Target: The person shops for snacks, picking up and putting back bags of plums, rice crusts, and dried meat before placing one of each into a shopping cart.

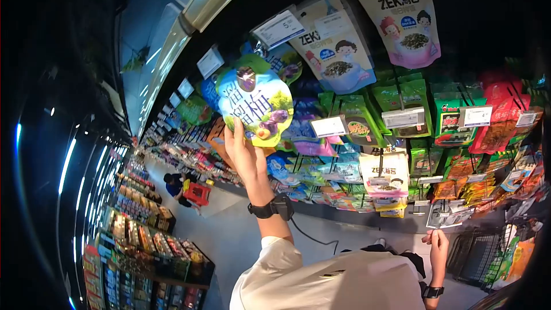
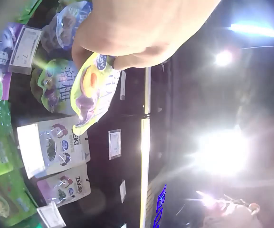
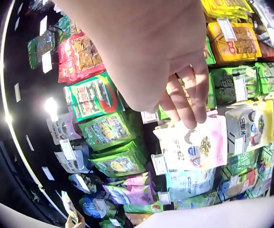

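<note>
My left hand is raised at the shelf in the head view, gripping a blue-green plum snack bag by its edge, printed side toward the head camera. In the left wrist view the hand pinches the bag between thumb and fingers, with another plum bag hanging behind it. Lower right in the head view, my right hand hangs with loosely bent fingers and holds nothing. The right wrist view shows this hand in front of a pink-white seaweed bag; whether they touch, I cannot tell.
Hanging snack bags and price tags fill the rack on the right. A black wire basket stands low at the right. Down the aisle, a person is beside a red basket; stocked shelves line the left.
</note>
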A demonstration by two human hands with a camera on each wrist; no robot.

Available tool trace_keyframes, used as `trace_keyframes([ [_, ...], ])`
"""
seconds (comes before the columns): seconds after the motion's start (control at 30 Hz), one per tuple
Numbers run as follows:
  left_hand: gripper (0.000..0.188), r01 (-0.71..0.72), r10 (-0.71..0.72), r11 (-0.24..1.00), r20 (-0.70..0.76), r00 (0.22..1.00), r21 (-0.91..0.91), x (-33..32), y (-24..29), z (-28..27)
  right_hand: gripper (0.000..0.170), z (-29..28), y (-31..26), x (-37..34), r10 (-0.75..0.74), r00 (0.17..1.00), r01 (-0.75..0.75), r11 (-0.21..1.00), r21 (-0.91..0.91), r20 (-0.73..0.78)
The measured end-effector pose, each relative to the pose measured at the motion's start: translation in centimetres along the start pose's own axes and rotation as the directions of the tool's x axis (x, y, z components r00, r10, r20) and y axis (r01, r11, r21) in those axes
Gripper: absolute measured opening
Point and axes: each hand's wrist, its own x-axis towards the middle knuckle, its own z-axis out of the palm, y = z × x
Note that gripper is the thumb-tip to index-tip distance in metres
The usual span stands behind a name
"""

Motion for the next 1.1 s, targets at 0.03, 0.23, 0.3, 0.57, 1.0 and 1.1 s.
trace_keyframes([
  [0.03, 0.032, -0.022, 0.022, 1.000, 0.005, 1.000, -0.013, 1.0, -0.3, 0.3, 0.036, 0.4, 0.1, -0.2, 0.012, 0.999, -0.011, 1.000, 0.016, -0.037],
  [0.23, 0.021, -0.132, 0.131, 0.991, -0.030, 0.991, -0.032, 4.3, -1.9, 0.4, 0.038, 2.7, 1.9, -0.5, -0.017, 0.991, 0.017, 1.000, -0.004, -0.136],
  [0.3, 0.022, -0.136, 0.134, 0.990, -0.051, 0.990, -0.031, 4.8, -2.6, 0.1, 0.033, 3.0, 1.4, -0.6, 0.017, 0.992, -0.013, 0.999, 0.031, -0.122],
  [0.57, 0.027, -0.160, 0.158, 0.987, -0.083, 0.984, -0.006, 5.3, -3.7, -0.5, 0.034, 3.9, 1.9, -1.3, 0.020, 0.976, -0.014, 0.999, 0.030, -0.217],
  [1.0, 0.026, -0.107, 0.130, 0.933, -0.044, 0.991, 0.342, 7.7, -6.7, 0.0, 0.037, 5.4, 1.0, -3.5, 0.050, 0.951, -0.052, 0.999, 0.000, -0.305],
  [1.1, 0.050, -0.182, 0.250, 0.880, -0.102, 0.963, 0.439, 7.4, -7.7, 0.5, 0.038, 6.2, 0.9, -4.5, 0.054, 0.949, -0.071, 0.997, -0.043, -0.311],
])
